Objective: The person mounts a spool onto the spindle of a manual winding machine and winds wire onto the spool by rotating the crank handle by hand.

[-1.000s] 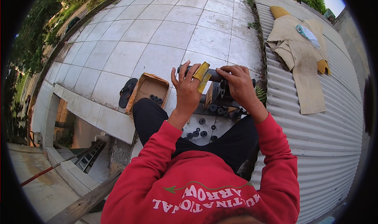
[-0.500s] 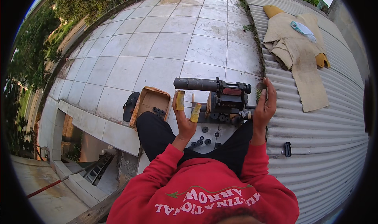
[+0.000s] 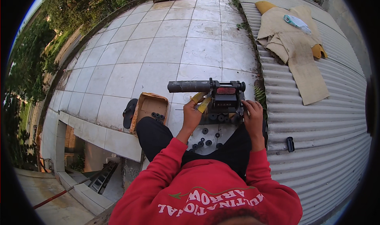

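Observation:
Between my knees stands a black metal machine (image 3: 227, 103) with a red panel and a knob at its upper right. A dark cylinder (image 3: 188, 86) sticks out leftward from its top. My left hand (image 3: 194, 112), with yellow tape on two fingers, is closed at the machine's left side, beside a thin rod; its grasp is hidden. My right hand (image 3: 253, 113) has its fingers bent in against the machine's right side; what they pinch is hidden. Several black rubber-like rings (image 3: 205, 131) lie on the tiles below and along the machine's base.
Left of my knee is an open cardboard box (image 3: 149, 105) with several black rings, beside a black sandal (image 3: 130, 113). Corrugated roofing (image 3: 312, 142) rises on the right, holding beige sheeting (image 3: 306, 74) and a small black part (image 3: 290, 144). A drop opens at lower left.
Both hands have moved inward onto the machine, the left from below the cylinder, the right from an open pose at its right. My fingers have bent in. The view has shifted slightly.

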A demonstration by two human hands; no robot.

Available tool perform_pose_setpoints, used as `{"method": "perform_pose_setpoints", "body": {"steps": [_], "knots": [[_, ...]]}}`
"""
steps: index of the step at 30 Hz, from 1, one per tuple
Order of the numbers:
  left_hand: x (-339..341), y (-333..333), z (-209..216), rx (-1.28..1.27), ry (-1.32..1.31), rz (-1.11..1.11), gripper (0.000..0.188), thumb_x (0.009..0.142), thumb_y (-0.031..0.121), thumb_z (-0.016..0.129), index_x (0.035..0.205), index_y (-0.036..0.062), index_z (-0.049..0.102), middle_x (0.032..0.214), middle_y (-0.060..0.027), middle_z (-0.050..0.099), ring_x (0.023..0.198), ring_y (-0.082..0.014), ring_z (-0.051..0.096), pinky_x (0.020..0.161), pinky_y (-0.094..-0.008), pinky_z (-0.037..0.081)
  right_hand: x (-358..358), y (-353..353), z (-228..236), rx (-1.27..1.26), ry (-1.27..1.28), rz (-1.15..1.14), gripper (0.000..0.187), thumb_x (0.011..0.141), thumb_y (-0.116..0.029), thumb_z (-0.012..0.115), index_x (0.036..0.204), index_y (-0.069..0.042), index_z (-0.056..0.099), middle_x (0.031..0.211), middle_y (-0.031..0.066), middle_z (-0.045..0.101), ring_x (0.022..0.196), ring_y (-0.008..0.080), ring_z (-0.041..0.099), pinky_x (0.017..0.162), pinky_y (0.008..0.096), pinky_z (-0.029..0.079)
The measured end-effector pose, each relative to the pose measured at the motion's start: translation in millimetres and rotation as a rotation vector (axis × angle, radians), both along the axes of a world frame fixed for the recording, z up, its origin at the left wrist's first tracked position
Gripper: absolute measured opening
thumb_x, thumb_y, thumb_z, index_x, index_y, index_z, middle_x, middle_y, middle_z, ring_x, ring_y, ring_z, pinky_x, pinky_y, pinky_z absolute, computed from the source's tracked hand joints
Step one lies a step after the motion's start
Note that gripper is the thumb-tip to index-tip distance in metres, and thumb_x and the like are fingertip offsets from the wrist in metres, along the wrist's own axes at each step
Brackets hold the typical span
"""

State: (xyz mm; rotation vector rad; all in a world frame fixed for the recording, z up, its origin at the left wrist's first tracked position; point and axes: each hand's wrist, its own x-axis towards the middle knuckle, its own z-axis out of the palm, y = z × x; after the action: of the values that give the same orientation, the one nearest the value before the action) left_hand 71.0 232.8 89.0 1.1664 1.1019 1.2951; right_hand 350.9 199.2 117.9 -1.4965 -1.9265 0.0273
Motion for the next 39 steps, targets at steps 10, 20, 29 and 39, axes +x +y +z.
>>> {"method": "perform_pose_setpoints", "body": {"steps": [10,20,29,39], "knots": [[-1.6,-22.8,-11.2,0.135,0.037,0.094,0.028,0.104,0.002,0.067,0.129,-0.0037,0.076,0.117,-0.0099,0.081,0.107,-0.0135,0.073,0.098,-0.0294,0.055,-2.4,2.0,10.8,0.187,0.053,0.018,0.036,0.089,0.006,0.073,0.122,-0.008,0.079,0.122,0.0071,0.076,0.121,0.0301,0.067,0.108,0.0438,0.048],[2.0,-25.0,-8.1,0.237,0.111,0.110,0.028,0.103,-0.001,0.067,0.129,-0.0048,0.075,0.116,-0.0124,0.081,0.105,-0.0141,0.073,0.094,-0.0281,0.054,-12.5,13.0,3.0,0.351,0.062,-0.117,0.039,0.090,0.007,0.073,0.125,-0.008,0.080,0.132,0.0068,0.076,0.124,0.0285,0.067,0.109,0.0418,0.047],[0.5,-24.5,-0.4,0.215,0.161,0.127,0.027,0.097,-0.002,0.070,0.123,-0.0065,0.077,0.113,-0.0190,0.080,0.099,-0.0214,0.077,0.085,-0.0318,0.058,-8.8,66.7,32.4,0.332,-0.014,-0.109,0.040,0.095,-0.003,0.073,0.132,-0.016,0.078,0.132,0.0057,0.076,0.124,0.0274,0.067,0.108,0.0435,0.046],[2.0,-25.1,8.5,0.291,0.212,0.146,0.024,0.099,0.000,0.072,0.121,-0.0065,0.078,0.106,-0.0151,0.082,0.094,-0.0136,0.074,0.083,-0.0285,0.057,-2.6,102.0,1.4,0.161,0.003,-0.038,0.034,0.095,-0.004,0.071,0.127,-0.014,0.078,0.123,0.0072,0.076,0.114,0.0307,0.071,0.106,0.0450,0.047]]}}
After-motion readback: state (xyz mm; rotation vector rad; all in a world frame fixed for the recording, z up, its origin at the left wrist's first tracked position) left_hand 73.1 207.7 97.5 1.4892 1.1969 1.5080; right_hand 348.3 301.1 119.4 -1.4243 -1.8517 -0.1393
